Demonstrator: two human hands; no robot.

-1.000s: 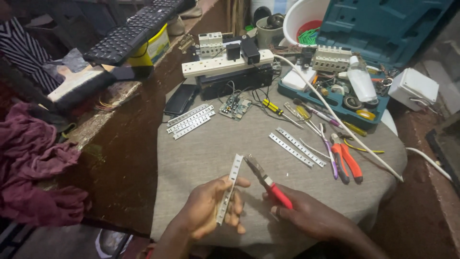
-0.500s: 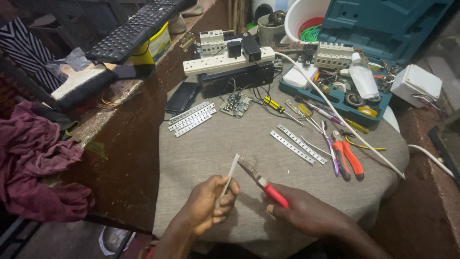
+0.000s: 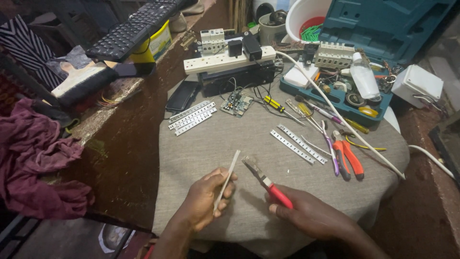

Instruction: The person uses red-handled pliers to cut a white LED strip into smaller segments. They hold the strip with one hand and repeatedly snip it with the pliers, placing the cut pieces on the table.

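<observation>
My left hand (image 3: 203,199) pinches a thin pale strip (image 3: 229,175) that points up and to the right, turned edge-on to the camera. My right hand (image 3: 311,216) grips red-handled pliers (image 3: 266,181) whose metal jaws point up-left, a short gap from the strip's top end. Both hands hover over a round table covered in grey cloth (image 3: 225,139).
On the cloth lie more perforated strips (image 3: 191,117) (image 3: 298,144), a small circuit board (image 3: 238,103), screwdrivers (image 3: 278,105) and orange-handled pliers (image 3: 349,158). A white cable (image 3: 345,122) crosses the right side. Behind stand a power strip (image 3: 225,60), a teal tool case (image 3: 378,29) and a white bucket (image 3: 299,17).
My left hand has rotated the strip from flat-faced to edge-on and tilted it rightward. The pliers stay close beside it, shifted slightly.
</observation>
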